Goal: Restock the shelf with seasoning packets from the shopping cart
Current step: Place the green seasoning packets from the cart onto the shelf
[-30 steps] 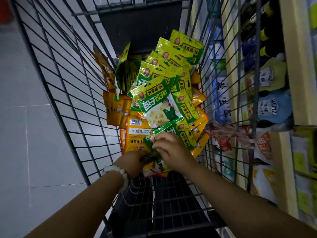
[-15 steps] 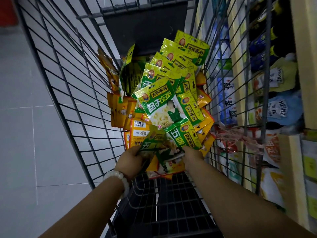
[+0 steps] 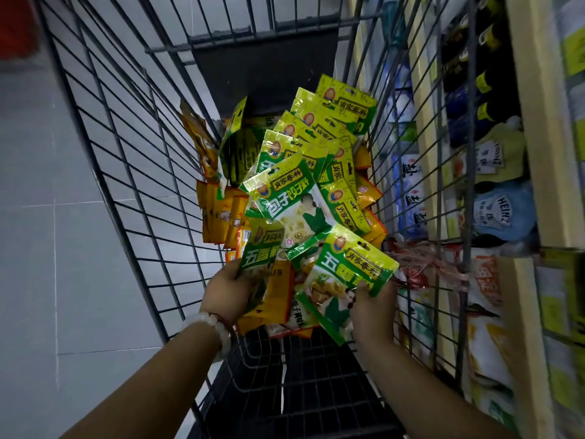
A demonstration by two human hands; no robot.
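A black wire shopping cart (image 3: 133, 172) holds a heap of green-and-yellow seasoning packets (image 3: 319, 144) over orange ones (image 3: 218, 217). My left hand (image 3: 226, 293), a pale bead bracelet at its wrist, grips one green packet (image 3: 262, 251) at its lower edge. My right hand (image 3: 372, 308) grips another green packet (image 3: 345, 280) by its right side, lifted above the heap. Both hands are near the cart's near end. The shelf (image 3: 547, 172) runs along the right, seen partly through the cart's wire wall.
The shelf carries dark bottles (image 3: 481, 55), squeeze pouches marked Heinz (image 3: 503, 213) and bagged goods (image 3: 487, 340) lower down. Blue-and-white bags (image 3: 408, 185) show through the wire. Grey floor tiles (image 3: 47, 248) lie to the left of the cart.
My hands, close together over one packet at the heap's near end, have parted. Each now holds its own green packet, lifted and fanned apart.
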